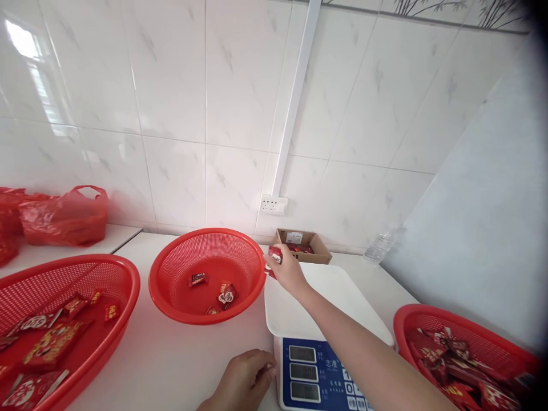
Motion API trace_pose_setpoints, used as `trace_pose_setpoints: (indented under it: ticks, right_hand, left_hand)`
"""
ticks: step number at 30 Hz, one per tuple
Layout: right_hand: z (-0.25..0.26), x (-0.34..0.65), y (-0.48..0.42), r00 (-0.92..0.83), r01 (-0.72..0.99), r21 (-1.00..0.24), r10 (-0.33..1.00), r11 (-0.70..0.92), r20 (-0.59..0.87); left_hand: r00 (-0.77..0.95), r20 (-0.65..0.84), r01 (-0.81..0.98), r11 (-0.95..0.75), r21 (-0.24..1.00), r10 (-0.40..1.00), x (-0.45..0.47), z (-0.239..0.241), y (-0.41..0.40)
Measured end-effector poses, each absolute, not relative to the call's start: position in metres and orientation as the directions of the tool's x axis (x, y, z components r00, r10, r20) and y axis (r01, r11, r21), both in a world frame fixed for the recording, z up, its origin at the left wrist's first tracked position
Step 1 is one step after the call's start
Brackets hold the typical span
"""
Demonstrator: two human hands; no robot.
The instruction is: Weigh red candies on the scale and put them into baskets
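Your right hand [290, 273] pinches red packets [275, 256], basket [173, 279] leftward, carton [319, 258] behind, scale [329, 282] beneath; your left hand [245, 377], half-curled, looks empty.

Scale keypad [350, 389] partly behind right forearm [368, 359]

Red bags [66, 220] sit far left, before the tiled wall [171, 85]. A white conduit [296, 97] runs down it to a socket [274, 204]. Clear plastic [379, 246] lies far right, beside a pale panel [475, 200].
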State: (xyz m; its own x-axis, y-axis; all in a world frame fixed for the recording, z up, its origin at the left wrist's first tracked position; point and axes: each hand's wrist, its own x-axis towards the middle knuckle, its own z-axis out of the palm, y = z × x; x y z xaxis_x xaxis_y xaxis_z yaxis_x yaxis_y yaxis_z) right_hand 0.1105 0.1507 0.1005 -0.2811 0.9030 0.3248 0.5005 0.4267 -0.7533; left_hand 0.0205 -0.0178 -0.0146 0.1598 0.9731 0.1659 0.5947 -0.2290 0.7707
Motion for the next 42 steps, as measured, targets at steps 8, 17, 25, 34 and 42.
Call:
trace_pose_setpoints:
  ticks: [8, 17, 25, 34, 42]
  right_hand:
    - [0.110, 0.045, 0.141, -0.323, 0.399, -0.777, 0.868, 0.487, 0.378]
    - [0.078, 0.025, 0.142, -0.473, 0.472, -0.784, 0.866, 0.403, 0.161]
    - [0.060, 0.015, 0.149, -0.709, 0.597, -0.616, 0.697, 0.514, -0.106]
    - [0.053, -0.006, 0.166, -0.764, 0.645, -0.473, 0.504, 0.599, -0.403]
    - [0.061, -0.046, 0.156, -0.854, 0.509, -0.561, 0.467, 0.653, -0.230]
  left_hand:
    - [0.139, 0.184, 0.630, -0.230, 0.742, 0.973, 0.020, -0.010, -0.019]
    - [0.119, 0.205, 0.612, -0.234, 0.755, 0.972, 0.017, 0.001, -0.023]
    - [-0.076, 0.188, 0.515, -0.123, 0.849, 0.979, 0.013, -0.010, -0.014]
    - [-0.304, 0.074, 0.304, 0.023, 0.952, 0.950, 0.002, -0.012, -0.004]
    - [-0.275, 0.029, 0.128, 0.006, 0.992, 0.961, 0.009, -0.012, -0.004]
